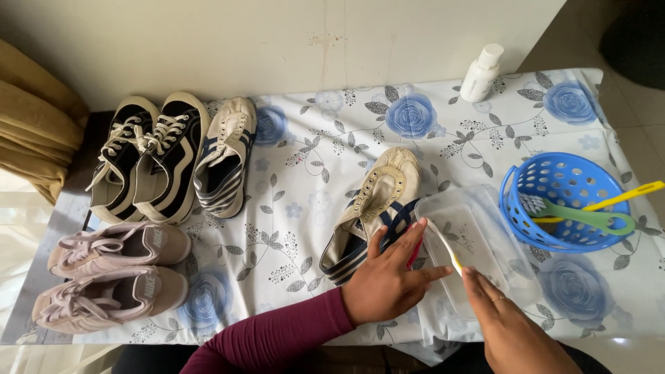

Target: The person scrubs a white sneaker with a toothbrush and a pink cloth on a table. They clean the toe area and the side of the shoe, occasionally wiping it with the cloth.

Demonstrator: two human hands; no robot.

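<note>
Head view looks down on a table (305, 173) under a white cloth printed with blue roses. Near the front edge, the left hand (388, 280) rests with fingers spread, loose and closed on nothing, its fingertips touching the heel end of a cream shoe (370, 211) with navy stripes, which lies on its side toward the middle of the table. A maroon sleeve (270, 339) covers that arm.

Just beside it, the right hand (509, 325) pinches a toothbrush (443, 246) (white and yellow handle), the brush angled up toward the shoe's heel and lying over a clear plastic tray (478, 242). The tray sits between the shoe and a blue basket (564, 201) near the right edge. Two more brushes lie in the basket, one green (589, 216), one yellow (623, 196), the latter poking out over the rim.

At the back edge stands a white bottle (481, 73), tilted slightly. The matching striped shoe (225, 159) lies near the back left corner, beside a pair of black sneakers (149, 159). A pair of pink sneakers (114, 277) lies at the front left corner, well apart from the hands.
</note>
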